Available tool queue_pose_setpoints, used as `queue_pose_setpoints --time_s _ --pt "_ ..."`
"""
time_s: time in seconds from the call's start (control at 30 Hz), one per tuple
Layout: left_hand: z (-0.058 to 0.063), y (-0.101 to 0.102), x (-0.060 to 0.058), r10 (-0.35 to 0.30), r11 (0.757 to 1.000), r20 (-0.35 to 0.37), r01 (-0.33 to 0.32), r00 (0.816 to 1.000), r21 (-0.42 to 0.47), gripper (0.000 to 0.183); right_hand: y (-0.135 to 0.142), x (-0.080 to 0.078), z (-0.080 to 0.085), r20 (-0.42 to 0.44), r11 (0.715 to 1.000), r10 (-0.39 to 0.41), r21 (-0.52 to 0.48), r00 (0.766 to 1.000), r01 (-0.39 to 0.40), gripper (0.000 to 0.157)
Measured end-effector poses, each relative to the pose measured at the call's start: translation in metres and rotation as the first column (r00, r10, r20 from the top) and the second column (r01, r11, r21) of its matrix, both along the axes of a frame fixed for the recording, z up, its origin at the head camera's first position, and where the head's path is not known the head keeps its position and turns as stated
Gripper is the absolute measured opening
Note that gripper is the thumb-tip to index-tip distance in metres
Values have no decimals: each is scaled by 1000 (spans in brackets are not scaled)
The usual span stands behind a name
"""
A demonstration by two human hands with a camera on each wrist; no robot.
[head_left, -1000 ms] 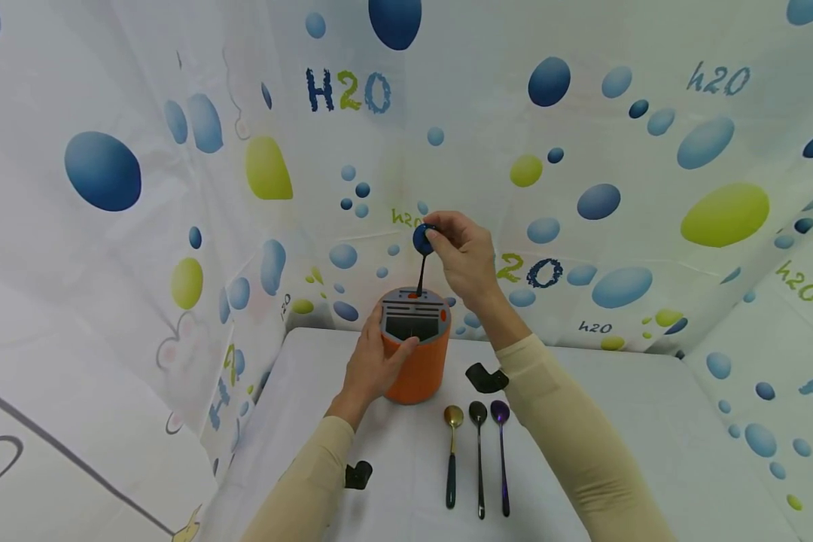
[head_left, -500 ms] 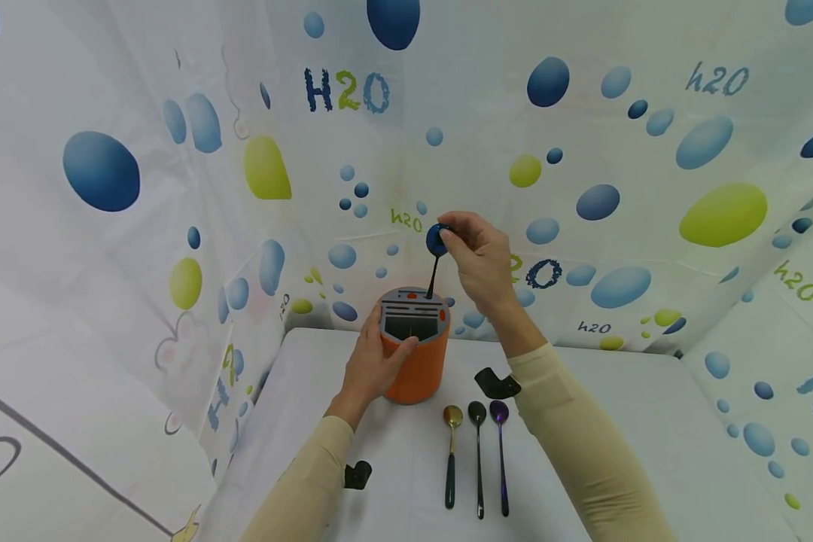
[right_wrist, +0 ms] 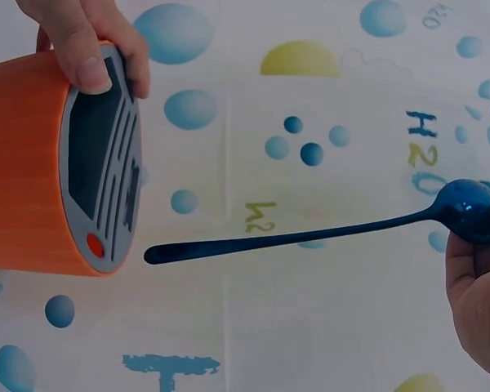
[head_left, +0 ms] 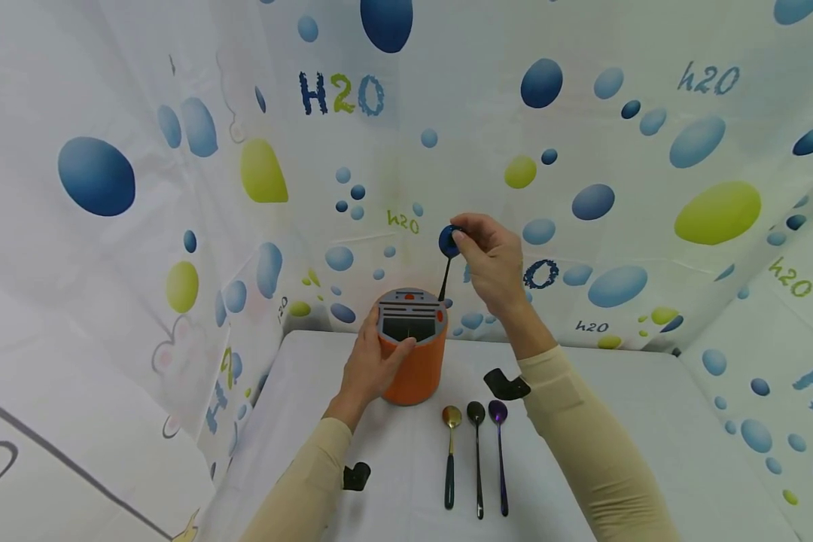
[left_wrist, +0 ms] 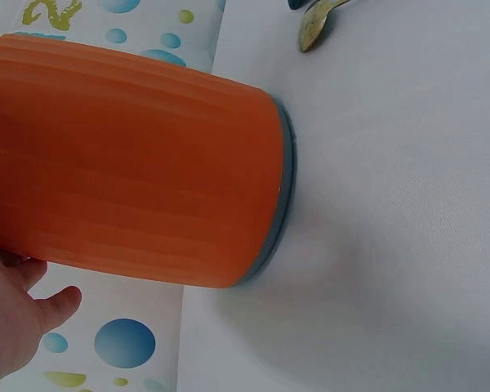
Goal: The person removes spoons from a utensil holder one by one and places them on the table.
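Observation:
An orange knife block (head_left: 416,376) with a grey slotted top stands at the back of the table. My left hand (head_left: 371,365) grips its left side, thumb over the front of the top. In the right wrist view that thumb lies on the dark opening. My right hand (head_left: 494,263) pinches a blue spoon (right_wrist: 465,208) by its bowl, the handle pointing down. The handle's end sits just off the right edge of the block's top, apart from it in the right wrist view. The left wrist view shows the block's side and grey base rim (left_wrist: 286,188).
Three long spoons lie side by side before the block: a gold one with a dark green handle (head_left: 450,459), a black one (head_left: 478,459) and a purple one (head_left: 501,459). A printed white curtain (head_left: 406,165) hangs close behind the white table (head_left: 623,421).
My right hand has moved right with the blue spoon, bringing its handle end from over the middle of the block's top to beyond its right edge. The left hand keeps its grip.

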State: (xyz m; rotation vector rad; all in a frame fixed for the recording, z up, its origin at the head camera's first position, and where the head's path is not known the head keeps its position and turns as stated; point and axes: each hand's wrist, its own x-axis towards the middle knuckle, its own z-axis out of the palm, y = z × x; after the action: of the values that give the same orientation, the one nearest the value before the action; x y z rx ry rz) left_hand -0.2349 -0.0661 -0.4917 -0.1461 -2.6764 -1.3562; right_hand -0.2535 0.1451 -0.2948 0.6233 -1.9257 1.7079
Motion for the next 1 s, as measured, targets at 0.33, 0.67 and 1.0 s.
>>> queue_pose_setpoints --time_s 0.33,0.67,1.0 --pt "-2 0 0 -4 1000 1 4 1000 2 105 14 1 -4 36 1000 -25 0 999 25 23" --pt "-3 0 0 -11 1000 -22 11 1000 -4 104 25 3 -9 34 999 -40 -4 999 40 21" --pt "-3 1 -1 -14 1000 -32 14 999 -3 104 40 7 -26 86 999 -54 10 995 53 22"
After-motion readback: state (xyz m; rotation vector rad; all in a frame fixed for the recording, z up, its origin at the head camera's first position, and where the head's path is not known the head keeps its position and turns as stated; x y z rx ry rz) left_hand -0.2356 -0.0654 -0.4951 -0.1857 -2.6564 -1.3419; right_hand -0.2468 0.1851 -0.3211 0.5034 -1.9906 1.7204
